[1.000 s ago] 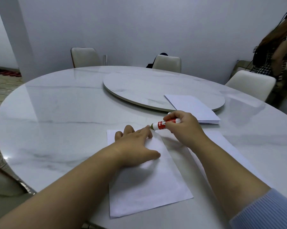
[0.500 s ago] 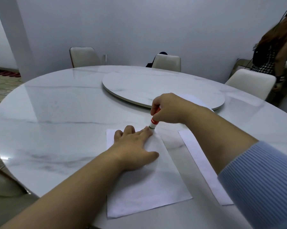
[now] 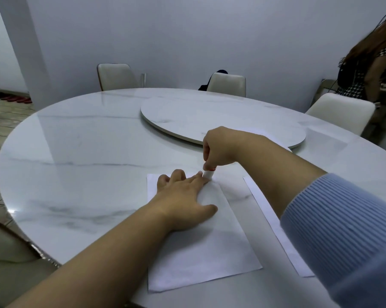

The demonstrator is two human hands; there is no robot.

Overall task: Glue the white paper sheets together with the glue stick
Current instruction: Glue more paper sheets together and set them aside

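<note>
A white paper sheet lies on the round marble table near its front edge. My left hand presses flat on the sheet's far half, fingers spread. My right hand grips the red and white glue stick upright, its tip down on the sheet's far right corner beside my left fingertips. A second white sheet lies to the right, partly hidden under my right sleeve. A stack of more white paper shows just behind my right wrist.
A raised marble turntable fills the table's centre. Several white chairs stand around the far side. A person stands at the far right by a side table.
My right hand turned the glue stick from lying sideways to upright and lowered its tip onto the sheet's far right corner. My left hand stayed pressed on the sheet.
</note>
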